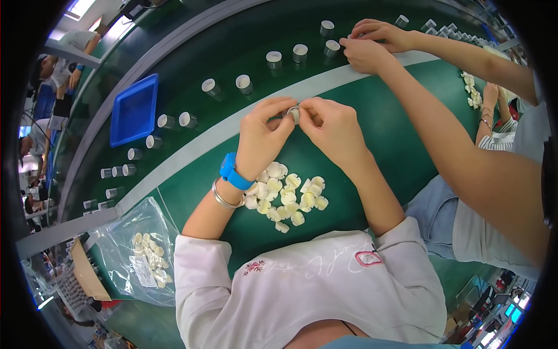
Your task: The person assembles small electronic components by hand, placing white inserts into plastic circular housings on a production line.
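My left hand (263, 135) and my right hand (334, 127) meet over the near edge of the grey rail. Between their fingertips they pinch a small silver cup (295, 115) with something whitish in it; the fingers hide much of it. Below my hands, on the green tabletop, lies a loose pile of cream-white round pieces (289, 196) with notched edges. Beyond the rail, several silver cups with white tops stand spaced out on the dark green belt, the nearest being a cup (244, 84) past my left hand.
A blue tray (135, 110) lies on the belt at the left. A clear plastic bag (142, 256) of similar cream pieces rests at the lower left, near a cardboard box (90, 270). At my right, a co-worker's hands (372, 49) work over the grey rail (215, 135).
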`<state>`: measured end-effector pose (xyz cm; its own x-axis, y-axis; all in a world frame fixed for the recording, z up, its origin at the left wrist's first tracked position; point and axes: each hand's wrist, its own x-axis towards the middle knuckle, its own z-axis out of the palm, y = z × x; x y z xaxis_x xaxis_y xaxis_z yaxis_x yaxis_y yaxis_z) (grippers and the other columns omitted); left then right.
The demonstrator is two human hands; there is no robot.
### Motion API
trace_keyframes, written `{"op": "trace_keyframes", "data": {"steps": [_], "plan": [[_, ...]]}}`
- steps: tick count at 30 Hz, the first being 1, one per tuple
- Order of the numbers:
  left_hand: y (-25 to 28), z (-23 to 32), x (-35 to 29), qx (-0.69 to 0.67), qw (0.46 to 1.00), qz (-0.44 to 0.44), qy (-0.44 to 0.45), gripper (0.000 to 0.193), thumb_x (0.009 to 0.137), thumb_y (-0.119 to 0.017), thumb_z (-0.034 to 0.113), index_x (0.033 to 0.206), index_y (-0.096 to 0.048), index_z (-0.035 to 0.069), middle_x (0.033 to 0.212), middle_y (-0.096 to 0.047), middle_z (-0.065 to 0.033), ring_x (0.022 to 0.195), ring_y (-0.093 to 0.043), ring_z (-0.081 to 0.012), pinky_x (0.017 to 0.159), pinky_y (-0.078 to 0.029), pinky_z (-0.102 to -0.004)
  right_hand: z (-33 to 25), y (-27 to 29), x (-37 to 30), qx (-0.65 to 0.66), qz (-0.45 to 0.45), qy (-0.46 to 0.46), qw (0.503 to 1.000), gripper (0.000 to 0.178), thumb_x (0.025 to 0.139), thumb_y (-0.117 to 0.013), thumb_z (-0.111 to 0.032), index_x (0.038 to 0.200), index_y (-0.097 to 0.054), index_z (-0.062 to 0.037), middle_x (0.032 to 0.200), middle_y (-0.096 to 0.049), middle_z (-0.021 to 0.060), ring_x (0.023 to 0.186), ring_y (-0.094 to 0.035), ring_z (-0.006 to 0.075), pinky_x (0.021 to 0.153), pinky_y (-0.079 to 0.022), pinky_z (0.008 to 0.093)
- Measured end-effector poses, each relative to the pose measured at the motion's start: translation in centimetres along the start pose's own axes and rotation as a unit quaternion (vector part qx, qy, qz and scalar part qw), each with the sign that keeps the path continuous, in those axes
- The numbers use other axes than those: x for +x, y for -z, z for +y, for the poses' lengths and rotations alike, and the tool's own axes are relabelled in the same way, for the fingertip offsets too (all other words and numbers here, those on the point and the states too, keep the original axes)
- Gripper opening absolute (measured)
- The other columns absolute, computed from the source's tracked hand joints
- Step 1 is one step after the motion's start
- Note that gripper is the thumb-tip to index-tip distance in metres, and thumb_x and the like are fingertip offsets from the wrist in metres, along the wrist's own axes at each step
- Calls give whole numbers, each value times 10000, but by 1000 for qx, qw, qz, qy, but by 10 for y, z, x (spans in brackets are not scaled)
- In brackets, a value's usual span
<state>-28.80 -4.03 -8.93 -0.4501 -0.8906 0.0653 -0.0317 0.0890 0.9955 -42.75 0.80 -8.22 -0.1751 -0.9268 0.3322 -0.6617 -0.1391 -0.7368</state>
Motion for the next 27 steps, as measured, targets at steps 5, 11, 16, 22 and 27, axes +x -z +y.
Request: {"op": "trace_keyframes", "data": {"steps": [5,11,16,22,27], "plan": [[-2,-1,1,47,999,11,2,216,765,-577,1,972,-635,-18,1009,-612,-130,844,-622,-177,725,-532,-247,-3,-6,-3,-91,11,23,995,110,734,-644,-49,818,-596,4,683,-618,113,557,-616,190,529,-486,260],[1,-5,2,62,998,0,-20,240,747,-592,-5,983,-636,-9,1031,-603,-134,835,-622,-171,721,-528,-249,-5,7,3,94,-50,-70,992,117,730,-665,-70,800,-602,-1,689,-644,95,579,-637,156,543,-490,234],[7,9,0,159,975,-110,-113,388,727,-610,-68,1109,-574,-9,1127,-552,-140,911,-603,-178,778,-513,-269,-6,19,5,105,-74,-113,985,145,724,-696,-105,767,-608,2,622,-646,83,566,-645,140,547,-481,207],[9,5,7,263,934,-132,-204,478,669,-675,-56,1125,-576,47,1072,-576,-124,852,-616,-215,750,-507,-280,-3,16,6,46,-85,-94,991,197,720,-715,-147,772,-608,9,621,-627,74,544,-599,108,533,-458,211],[49,8,65,343,913,75,-208,340,676,-701,95,1002,-613,48,916,-638,-133,809,-613,-261,701,-500,-312,-18,26,9,51,-46,-60,996,163,767,-665,-136,834,-618,6,674,-598,74,530,-525,100,505,-429,222]]}}
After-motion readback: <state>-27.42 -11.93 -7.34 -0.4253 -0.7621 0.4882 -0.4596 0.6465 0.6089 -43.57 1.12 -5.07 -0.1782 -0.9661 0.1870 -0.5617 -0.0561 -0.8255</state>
